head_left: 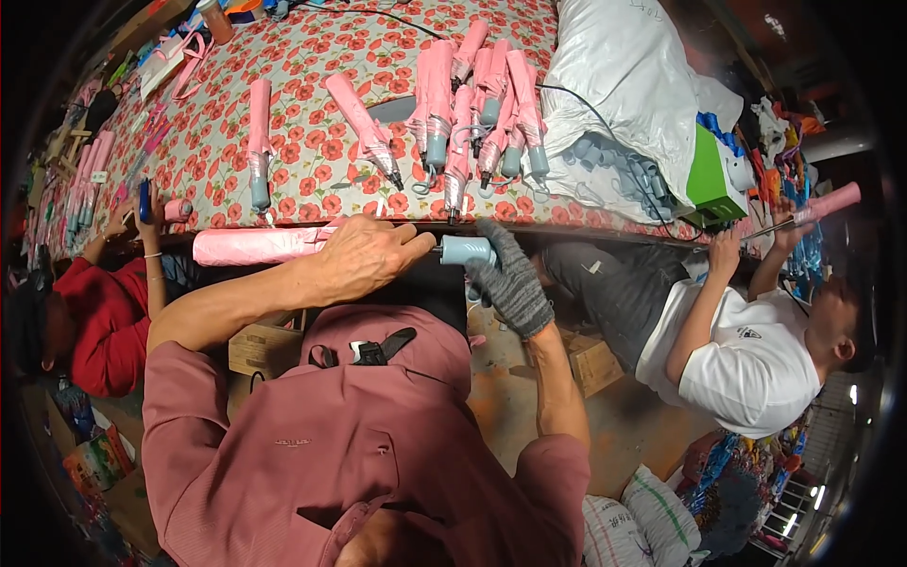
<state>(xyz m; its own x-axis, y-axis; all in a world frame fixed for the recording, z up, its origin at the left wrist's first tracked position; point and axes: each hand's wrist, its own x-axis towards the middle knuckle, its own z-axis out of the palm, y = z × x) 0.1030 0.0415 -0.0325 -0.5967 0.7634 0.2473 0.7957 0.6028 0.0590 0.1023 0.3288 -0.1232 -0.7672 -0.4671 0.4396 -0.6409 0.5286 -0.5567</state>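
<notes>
A folded pink umbrella [250, 247] lies level across my front, just off the table's near edge. My bare left hand [370, 255] is closed around its right end. On my right hand [512, 282] is a grey knit glove; its fingers grip a grey-blue umbrella handle [463, 250]. The handle is in line with the umbrella, at the end of a short dark shaft piece beside my left fingers. Whether the two are fully joined cannot be seen. Beyond my hands, several folded pink umbrellas [437, 104] lie in a pile, some with grey handles, some with bare dark shaft ends.
A flowered cloth covers the table [312, 170]. At the right, a white sack [614, 76] spills grey handles [605, 161] next to a green box [713, 175]. A person in white [727, 350] holds an umbrella at right; another in red [104, 321] sits left. Cardboard boxes [590, 364] stand below.
</notes>
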